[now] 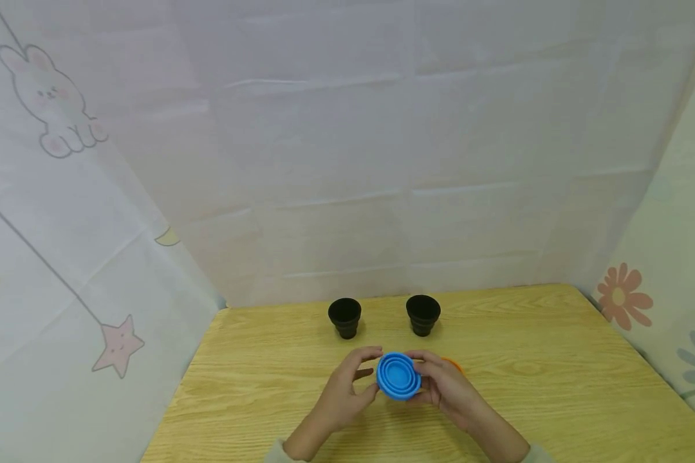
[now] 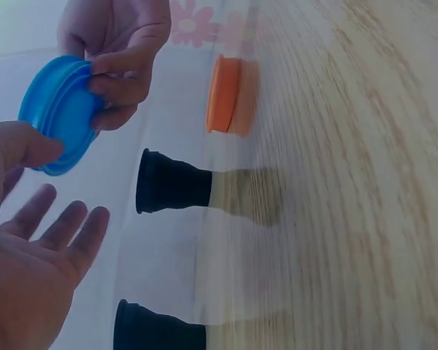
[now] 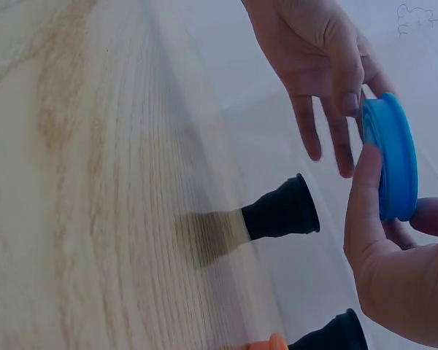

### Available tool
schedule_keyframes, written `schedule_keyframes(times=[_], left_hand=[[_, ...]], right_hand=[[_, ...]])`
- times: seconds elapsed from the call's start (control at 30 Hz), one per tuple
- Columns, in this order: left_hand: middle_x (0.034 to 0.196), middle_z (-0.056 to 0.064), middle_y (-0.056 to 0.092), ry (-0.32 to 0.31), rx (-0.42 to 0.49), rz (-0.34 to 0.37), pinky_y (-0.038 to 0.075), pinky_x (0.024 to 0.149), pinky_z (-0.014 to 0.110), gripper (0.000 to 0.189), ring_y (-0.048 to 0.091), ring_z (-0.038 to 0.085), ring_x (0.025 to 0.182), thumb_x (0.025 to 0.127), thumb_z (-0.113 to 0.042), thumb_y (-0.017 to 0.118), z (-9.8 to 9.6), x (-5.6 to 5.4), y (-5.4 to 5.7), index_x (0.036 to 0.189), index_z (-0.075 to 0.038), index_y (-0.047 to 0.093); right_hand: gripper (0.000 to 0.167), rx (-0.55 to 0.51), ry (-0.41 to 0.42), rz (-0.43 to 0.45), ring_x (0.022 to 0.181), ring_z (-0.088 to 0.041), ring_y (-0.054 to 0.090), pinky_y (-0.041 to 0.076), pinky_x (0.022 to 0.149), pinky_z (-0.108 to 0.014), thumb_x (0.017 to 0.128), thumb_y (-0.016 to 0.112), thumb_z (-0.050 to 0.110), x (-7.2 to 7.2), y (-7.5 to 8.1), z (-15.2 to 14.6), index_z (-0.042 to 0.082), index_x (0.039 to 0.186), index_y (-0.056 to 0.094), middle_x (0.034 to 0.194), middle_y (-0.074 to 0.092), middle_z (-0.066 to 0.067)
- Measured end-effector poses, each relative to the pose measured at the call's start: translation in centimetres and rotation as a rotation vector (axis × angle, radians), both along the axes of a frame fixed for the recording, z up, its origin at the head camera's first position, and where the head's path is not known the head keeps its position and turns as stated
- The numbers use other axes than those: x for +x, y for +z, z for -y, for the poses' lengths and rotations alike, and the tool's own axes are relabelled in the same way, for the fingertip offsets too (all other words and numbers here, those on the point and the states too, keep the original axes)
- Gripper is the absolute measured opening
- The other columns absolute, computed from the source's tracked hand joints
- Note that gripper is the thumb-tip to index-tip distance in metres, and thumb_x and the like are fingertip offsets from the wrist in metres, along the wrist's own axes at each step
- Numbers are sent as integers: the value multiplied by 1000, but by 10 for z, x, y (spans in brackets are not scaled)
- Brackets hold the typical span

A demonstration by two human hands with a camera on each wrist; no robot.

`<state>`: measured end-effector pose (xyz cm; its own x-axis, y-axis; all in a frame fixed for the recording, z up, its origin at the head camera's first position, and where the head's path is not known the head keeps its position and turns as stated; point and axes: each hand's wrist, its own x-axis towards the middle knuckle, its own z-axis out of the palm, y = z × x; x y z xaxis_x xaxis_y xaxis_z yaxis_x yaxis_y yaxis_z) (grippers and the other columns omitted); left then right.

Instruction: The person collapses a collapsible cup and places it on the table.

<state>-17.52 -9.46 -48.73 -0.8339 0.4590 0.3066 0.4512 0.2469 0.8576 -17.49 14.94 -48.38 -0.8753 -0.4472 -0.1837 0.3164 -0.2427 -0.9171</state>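
A blue collapsible cup (image 1: 398, 375), folded flat into concentric rings, is held above the table with its ringed face toward the head camera. My right hand (image 1: 447, 387) pinches its right edge between thumb and fingers, as the right wrist view shows of the cup (image 3: 391, 157). On the other side, my left hand (image 1: 347, 388) has its thumb and index finger beside the rim; its other fingers (image 2: 71, 232) spread loosely away. Whether the left fingertips touch the rim, I cannot tell. Behind my right hand lies a flat orange round piece (image 2: 223, 95), mostly hidden in the head view.
Two black stepped cups (image 1: 345, 317) (image 1: 423, 314) stand upright, mouths up, side by side toward the back of the wooden table (image 1: 255, 366). A pale cloth wall (image 1: 336, 161) rises behind the table's far edge, with printed cloth at both sides.
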Motion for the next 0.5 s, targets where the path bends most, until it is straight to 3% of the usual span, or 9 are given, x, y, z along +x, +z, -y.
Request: schedule_keyframes(times=[0.13,0.3,0.5], left_hand=[[144,8,52,0,112,184,54,98,30,47,55,33,129,100,-5,61,4,0,0,144,-13,48],[142,20,50,-28,258,421,58,92,41,46,61,29,120,105,-18,58,4,0,5,147,-4,43],[136,18,52,-8,312,608,58,90,51,55,65,26,111,101,-21,63,3,0,9,148,-5,41]], right_hand=[[50,37,-40,-4,97,-24,73,61,82,-40,107,50,23,0,2,1,-4,147,39,121,68,-10],[49,72,-66,-4,102,-24,70,61,83,-42,106,51,25,0,3,4,-2,146,43,126,65,-10],[47,86,-65,-11,105,-23,68,61,84,-43,106,52,26,-1,1,7,0,144,46,126,65,-10]])
